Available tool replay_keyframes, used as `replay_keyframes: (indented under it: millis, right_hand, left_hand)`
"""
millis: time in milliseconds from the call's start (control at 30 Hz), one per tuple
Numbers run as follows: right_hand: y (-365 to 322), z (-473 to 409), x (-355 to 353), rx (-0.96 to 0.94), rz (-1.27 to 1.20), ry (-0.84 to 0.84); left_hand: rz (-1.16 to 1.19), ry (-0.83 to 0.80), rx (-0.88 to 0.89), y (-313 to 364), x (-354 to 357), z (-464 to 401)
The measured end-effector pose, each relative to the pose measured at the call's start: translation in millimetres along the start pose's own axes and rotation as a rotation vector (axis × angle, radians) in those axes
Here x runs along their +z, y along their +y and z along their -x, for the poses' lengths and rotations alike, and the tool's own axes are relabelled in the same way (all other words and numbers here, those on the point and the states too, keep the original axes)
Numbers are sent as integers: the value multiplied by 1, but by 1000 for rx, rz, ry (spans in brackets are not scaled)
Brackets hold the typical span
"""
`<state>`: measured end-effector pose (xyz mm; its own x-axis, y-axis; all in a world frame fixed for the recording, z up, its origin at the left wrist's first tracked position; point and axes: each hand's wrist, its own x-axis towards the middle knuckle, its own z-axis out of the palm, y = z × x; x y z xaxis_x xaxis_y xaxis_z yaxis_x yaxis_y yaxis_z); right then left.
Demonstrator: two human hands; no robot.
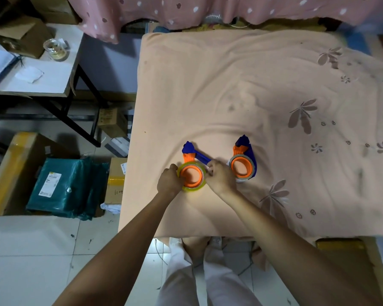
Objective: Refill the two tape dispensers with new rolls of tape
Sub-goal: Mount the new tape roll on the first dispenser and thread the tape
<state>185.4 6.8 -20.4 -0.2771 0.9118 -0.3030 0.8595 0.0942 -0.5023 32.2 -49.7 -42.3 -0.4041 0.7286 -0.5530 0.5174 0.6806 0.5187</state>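
Observation:
Two blue and orange tape dispensers lie on the peach cloth (pixel 241 85). The left dispenser (pixel 191 154) carries a yellowish clear tape roll (pixel 195 188) around its orange hub. My left hand (pixel 169 181) grips the roll's left side. On the roll's right edge, my right hand (pixel 220 176) pinches with closed fingers. The right dispenser (pixel 243 160) lies apart from both hands, with a greyish roll (pixel 241 156) on its orange hub.
The cloth-covered table drops off at its near edge (pixel 208 236), with my legs below. To the left are cardboard boxes (pixel 11 171), a green bag (pixel 66 186) on the floor and a side table (pixel 42 80) with a glass jar (pixel 54 48). Pink fabric (pixel 208 9) hangs at the back.

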Motion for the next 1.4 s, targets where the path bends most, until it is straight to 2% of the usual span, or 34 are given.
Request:
replay_keyframes:
  millis: [100, 300, 533, 700, 900, 1100, 1200, 1300, 1400]
  right_hand:
    - [7, -2, -9, -21, 82, 110]
    - [16, -5, -5, -25, 165, -20]
    - [12, 5, 8, -36, -24, -127]
    - [7, 4, 10, 53, -103, -159]
    - [-3, -11, 15, 107, 111, -126]
    - [-2, -14, 14, 139, 139, -69]
    - [2, -13, 11, 188, 42, -102]
    - [7, -12, 4, 212, -164, -126]
    - [4, -7, -9, 182, -365, -177]
  left_hand:
    - [-51, -18, -30, 2, 1, 3]
    - [-44, -6, -5, 0, 9, 4]
    - [42, 22, -26, -1, 15, 1]
    - [135, 8, -55, -2, 16, 1]
    - [206, -5, -83, -3, 17, -1]
    - [327, 21, -70, 3, 13, 5]
    - [455, 55, -17, 11, 8, 13]
    - [661, 64, 24, 20, 0, 23]
    - [802, -53, -10, 26, -12, 25]
